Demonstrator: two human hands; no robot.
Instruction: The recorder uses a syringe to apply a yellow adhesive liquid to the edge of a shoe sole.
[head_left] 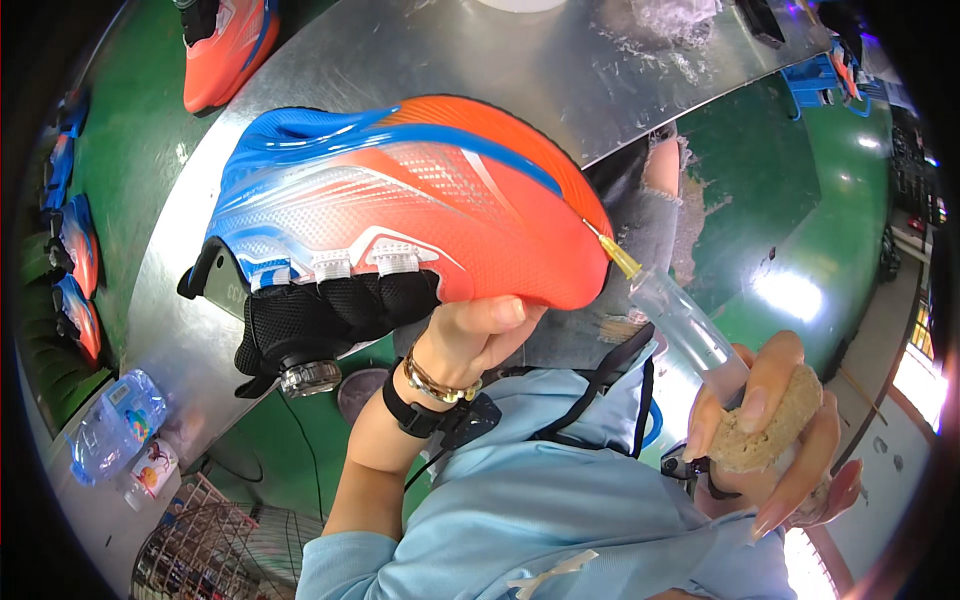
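An orange, blue and white sports shoe (400, 190) lies on its side in the air, its toe to the right. My left hand (480, 335) grips it from below near the toe, thumb along the upper; the other fingers are partly hidden. The shoe has a black tongue and a round dial (310, 377). My right hand (775, 375) holds a clear syringe (690, 325) with a yellow needle hub (620, 257). The thin needle meets the seam between upper and orange sole at the toe. A beige sponge piece (765, 425) is also held in my right hand.
Behind the shoe runs a metal table (370, 55) with another orange shoe (228, 50) near its far left edge. Several shoes (75, 240) stand on a rack at left. Plastic bottles (118, 425) lie lower left, above a wire basket (215, 540). The floor (780, 190) is green.
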